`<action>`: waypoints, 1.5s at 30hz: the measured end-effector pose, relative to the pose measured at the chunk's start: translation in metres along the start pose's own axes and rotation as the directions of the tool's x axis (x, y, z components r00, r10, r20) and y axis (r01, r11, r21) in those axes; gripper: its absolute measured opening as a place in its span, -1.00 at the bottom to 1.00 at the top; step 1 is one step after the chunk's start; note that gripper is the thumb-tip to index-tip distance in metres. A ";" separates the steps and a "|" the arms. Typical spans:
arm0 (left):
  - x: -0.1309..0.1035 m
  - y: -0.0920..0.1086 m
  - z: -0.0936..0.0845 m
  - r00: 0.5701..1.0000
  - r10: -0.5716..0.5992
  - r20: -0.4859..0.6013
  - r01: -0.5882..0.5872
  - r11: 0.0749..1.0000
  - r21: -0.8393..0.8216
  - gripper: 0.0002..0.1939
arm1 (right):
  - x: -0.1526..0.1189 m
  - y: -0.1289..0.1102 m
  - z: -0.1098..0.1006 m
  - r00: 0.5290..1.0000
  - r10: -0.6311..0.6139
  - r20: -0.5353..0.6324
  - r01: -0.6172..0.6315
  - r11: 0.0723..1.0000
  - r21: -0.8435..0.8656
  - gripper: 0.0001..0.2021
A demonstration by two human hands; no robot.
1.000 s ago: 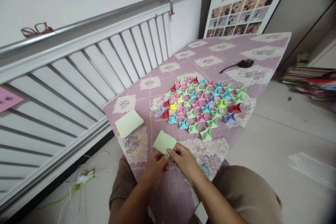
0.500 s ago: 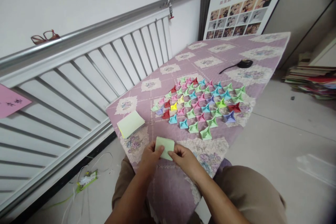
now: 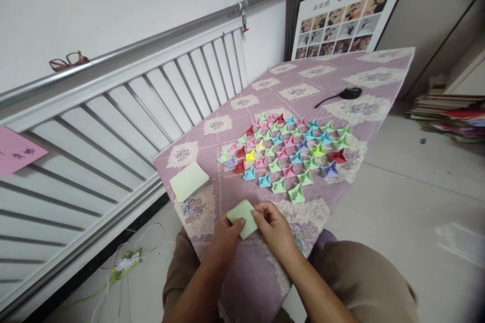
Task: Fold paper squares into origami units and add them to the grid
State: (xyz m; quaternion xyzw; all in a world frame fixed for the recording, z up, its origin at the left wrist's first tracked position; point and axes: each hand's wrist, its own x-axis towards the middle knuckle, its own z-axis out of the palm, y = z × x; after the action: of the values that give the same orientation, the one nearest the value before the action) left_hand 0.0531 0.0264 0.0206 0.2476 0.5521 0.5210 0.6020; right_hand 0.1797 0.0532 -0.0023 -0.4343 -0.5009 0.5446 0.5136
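Note:
A small folded square of pale green paper (image 3: 245,216) is held over the table's near corner, one corner pointing away from me. My left hand (image 3: 227,234) grips its left side, thumb on top. At its right corner, my right hand (image 3: 273,224) pinches the paper between thumb and fingers. Beyond the hands stand rows of small folded paper shapes, among them a light green one (image 3: 296,193), a blue one (image 3: 264,179) and a purple one (image 3: 331,169). To the left lies a stack of pale green paper sheets (image 3: 188,181).
A flowered purple tablecloth (image 3: 227,189) covers the table. A black object with a strap (image 3: 350,93) lies toward the far right. Along the left runs a white radiator (image 3: 151,106); glasses (image 3: 69,61) rest on the pipe above. A power strip (image 3: 127,265) is on the floor.
The green paper has turned so that a corner now points away from me. My right hand has moved slightly right and up along with its edge. The view has shifted a little.

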 end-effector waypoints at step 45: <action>0.000 -0.008 -0.010 0.995 0.081 0.062 -0.092 0.976 0.199 -0.65 | 0.002 -0.006 0.000 0.950 0.292 0.107 -0.311 0.875 0.370 -0.60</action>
State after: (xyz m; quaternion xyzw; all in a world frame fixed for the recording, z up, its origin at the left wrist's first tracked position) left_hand 0.0467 0.0206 0.0106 0.3451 0.5742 0.4814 0.5652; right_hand 0.1804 0.0554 0.0041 -0.3854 -0.3235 0.7154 0.4848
